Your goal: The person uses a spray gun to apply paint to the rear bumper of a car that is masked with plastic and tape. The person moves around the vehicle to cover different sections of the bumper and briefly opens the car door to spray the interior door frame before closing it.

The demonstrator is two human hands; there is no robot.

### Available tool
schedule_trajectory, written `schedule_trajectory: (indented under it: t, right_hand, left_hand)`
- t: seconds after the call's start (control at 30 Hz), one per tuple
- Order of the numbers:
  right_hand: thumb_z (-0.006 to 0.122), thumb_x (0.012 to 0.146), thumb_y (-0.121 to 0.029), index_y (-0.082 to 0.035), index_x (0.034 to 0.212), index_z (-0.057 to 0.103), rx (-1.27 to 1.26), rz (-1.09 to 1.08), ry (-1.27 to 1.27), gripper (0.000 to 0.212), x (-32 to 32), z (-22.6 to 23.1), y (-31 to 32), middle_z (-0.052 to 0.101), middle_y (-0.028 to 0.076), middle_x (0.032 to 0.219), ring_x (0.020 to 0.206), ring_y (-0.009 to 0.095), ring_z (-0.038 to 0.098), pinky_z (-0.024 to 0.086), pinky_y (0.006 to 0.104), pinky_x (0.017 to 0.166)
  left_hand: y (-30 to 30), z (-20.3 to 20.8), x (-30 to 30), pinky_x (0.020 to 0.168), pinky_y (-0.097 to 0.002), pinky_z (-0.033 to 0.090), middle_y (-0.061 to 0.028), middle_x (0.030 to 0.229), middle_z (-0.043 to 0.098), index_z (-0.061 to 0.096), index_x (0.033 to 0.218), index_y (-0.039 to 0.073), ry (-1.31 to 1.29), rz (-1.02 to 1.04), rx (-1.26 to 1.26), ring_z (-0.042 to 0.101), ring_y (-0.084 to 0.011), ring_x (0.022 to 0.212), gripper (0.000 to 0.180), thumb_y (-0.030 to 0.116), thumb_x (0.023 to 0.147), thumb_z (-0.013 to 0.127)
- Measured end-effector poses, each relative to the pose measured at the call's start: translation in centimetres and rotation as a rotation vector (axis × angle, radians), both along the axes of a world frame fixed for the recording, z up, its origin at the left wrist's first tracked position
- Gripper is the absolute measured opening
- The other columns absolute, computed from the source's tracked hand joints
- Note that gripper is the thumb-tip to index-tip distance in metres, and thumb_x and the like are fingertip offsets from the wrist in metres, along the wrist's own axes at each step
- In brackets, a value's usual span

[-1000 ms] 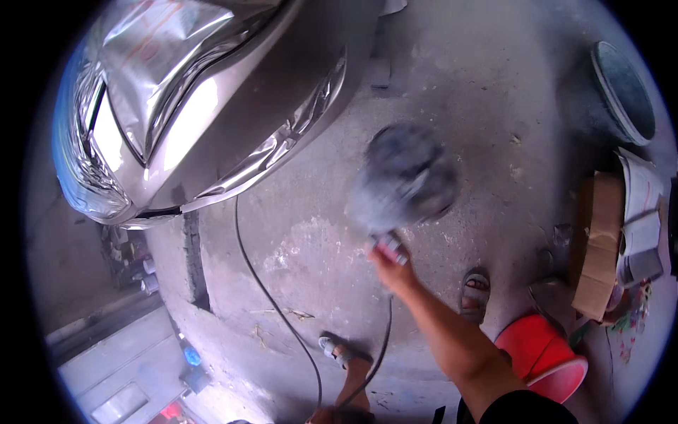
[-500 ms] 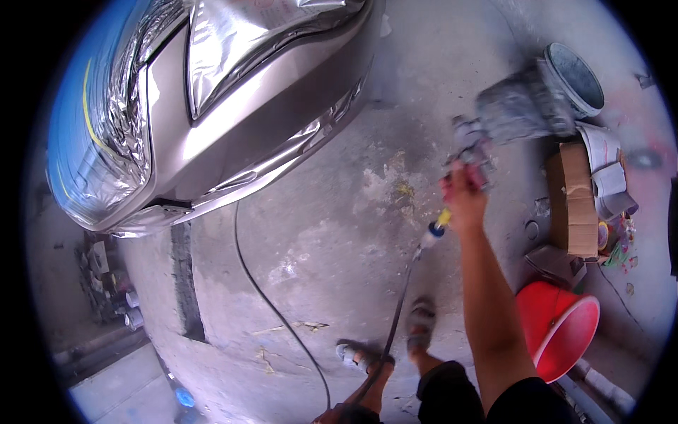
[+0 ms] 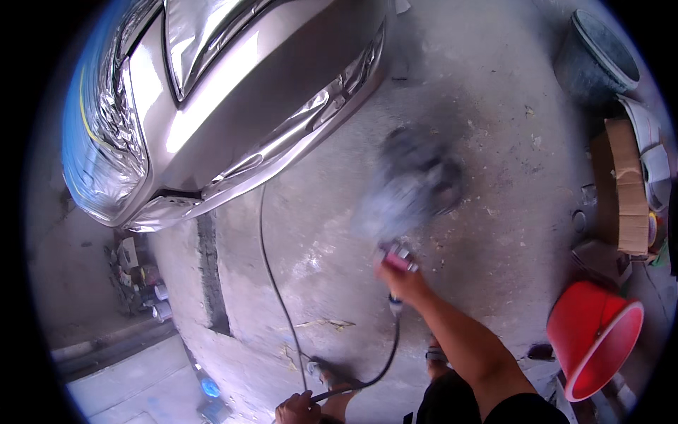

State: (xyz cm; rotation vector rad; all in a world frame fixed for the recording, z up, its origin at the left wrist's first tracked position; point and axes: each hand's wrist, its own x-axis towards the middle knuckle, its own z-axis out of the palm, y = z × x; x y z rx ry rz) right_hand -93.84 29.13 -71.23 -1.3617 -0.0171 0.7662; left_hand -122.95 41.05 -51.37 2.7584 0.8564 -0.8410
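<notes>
My right hand [image 3: 402, 281] is closed round the red handle of a spray gun [image 3: 399, 256], held over the floor at the middle right. A large dark grey form [image 3: 413, 180], smeared by motion, lies just beyond the gun; I cannot make out what it is. From the gun's lower end a dark hose [image 3: 394, 348] curves down to my left hand [image 3: 296, 408], whose fingers wrap round it at the lower edge. Up at the left, a shiny grey-beige car bumper [image 3: 275, 92] stands apart from the gun, with silver foil [image 3: 205, 42] covering the parts above it.
Blue sheeting [image 3: 85, 99] covers the car's far left side. A red bucket [image 3: 586, 332] lies tipped at right, below a cardboard box [image 3: 627, 187] and a grey bucket [image 3: 600, 53]. The hose also runs across the concrete floor [image 3: 494, 205]; a dark groove [image 3: 210, 268] lies left.
My right hand has brought the spray gun leftward and nearer to me, and the blurred grey form has shifted with it. My left hand now shows more fully on the hose. The view has shifted.
</notes>
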Motion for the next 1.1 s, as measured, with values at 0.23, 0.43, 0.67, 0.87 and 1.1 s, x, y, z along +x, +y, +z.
schedule_trajectory:
  t: [0.23, 0.43, 0.67, 0.87, 1.1]
  right_hand:
    - [0.058, 0.085, -0.018, -0.003, 0.095, 0.057, -0.042, 0.074, -0.173, 0.018, -1.0, -2.7, -0.2, 0.062, 0.005, 0.076, 0.068, 0.011, 0.059, 0.047, 0.0254, 0.061]
    - [0.058, 0.086, -0.026, -0.006, 0.093, 0.054, 0.080, -0.662, -0.179, 0.021, 7.4, 0.8, -0.2, 0.056, 0.001, 0.070, 0.060, 0.008, 0.052, 0.041, 0.0212, 0.053]
    - [0.055, 0.088, -0.025, -0.009, 0.089, 0.051, 0.009, -0.383, -0.298, 0.017, 4.2, 1.2, 5.9, 0.051, 0.000, 0.065, 0.055, 0.006, 0.048, 0.040, 0.0219, 0.046]
    - [0.054, 0.089, -0.027, -0.006, 0.090, 0.050, 0.273, 0.181, -0.088, 0.022, -4.0, 2.5, 11.5, 0.051, 0.000, 0.071, 0.056, 0.007, 0.050, 0.041, 0.0214, 0.048]
    - [0.059, 0.085, -0.036, -0.011, 0.080, 0.053, 0.122, -0.135, -0.054, 0.026, 1.5, 1.3, 7.6, 0.052, -0.001, 0.061, 0.050, 0.007, 0.050, 0.038, 0.0200, 0.041]
  left_hand:
    - [4.8, -4.1, -2.6, 0.059, -0.0418, 0.049, -0.0091, 0.069, 0.060, 0.065, 0.088, 0.013, 0.046, -0.048, 0.034, 0.060, -0.0289, 0.063, 0.023, 0.017, 0.066, 0.060]
    - [9.8, -8.4, -6.6, 0.061, -0.0411, 0.050, -0.0098, 0.073, 0.063, 0.066, 0.085, 0.013, -0.199, -0.018, 0.169, 0.061, -0.0295, 0.065, 0.020, 0.015, 0.067, 0.058]
    - [17.1, -7.3, -9.3, 0.066, -0.0400, 0.050, -0.0141, 0.077, 0.064, 0.067, 0.082, 0.007, -0.312, 0.053, 0.299, 0.062, -0.0312, 0.071, 0.023, 0.012, 0.062, 0.058]
    - [18.7, -8.8, -10.5, 0.061, -0.0404, 0.049, -0.0108, 0.070, 0.063, 0.067, 0.078, 0.010, -0.372, 0.071, 0.302, 0.061, -0.0309, 0.065, 0.021, 0.016, 0.060, 0.058]
    - [18.8, -9.2, -10.0, 0.062, -0.0420, 0.049, -0.0119, 0.072, 0.063, 0.067, 0.079, 0.010, -0.285, 0.065, 0.250, 0.061, -0.0322, 0.067, 0.021, 0.016, 0.061, 0.057]
